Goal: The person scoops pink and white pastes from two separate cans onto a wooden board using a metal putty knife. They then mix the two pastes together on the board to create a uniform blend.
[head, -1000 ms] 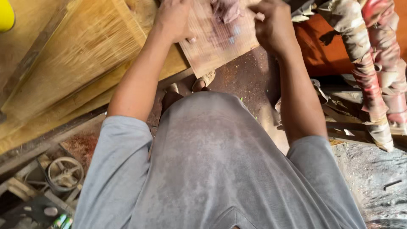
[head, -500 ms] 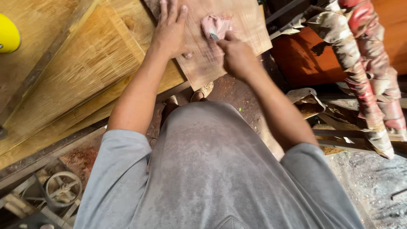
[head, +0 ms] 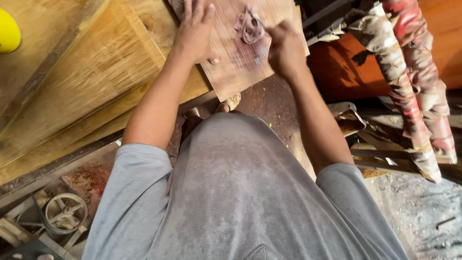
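While both hands work: a small board (head: 240, 53) lies tilted over bigger planks (head: 86, 72).
Left hand (head: 195, 29): spread flat, pressing the board's left edge.
Right hand (head: 286, 48): closed, nearer its right edge.
Rag (head: 249, 25): bunched, just left of the right hand's fingers, at the board's far end.

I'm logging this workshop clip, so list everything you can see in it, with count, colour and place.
small wooden board: one, pale reddish brown, top centre, under both hands
lump of putty: one, pinkish brown, on the small wooden board by the right hand
large wooden panels: several, yellow-brown, left, stacked at a slant
round yellow object: one, yellow, far left edge, partly cut off
carved posts: two, red and cream stained, right
metal wheel: one, grey, lower left among scrap
floor: reddish-brown dust, centre
grey shirt: one, bottom centre
left hand: flat on the small wooden board
right hand: grip closed on a small tool, hard to make out
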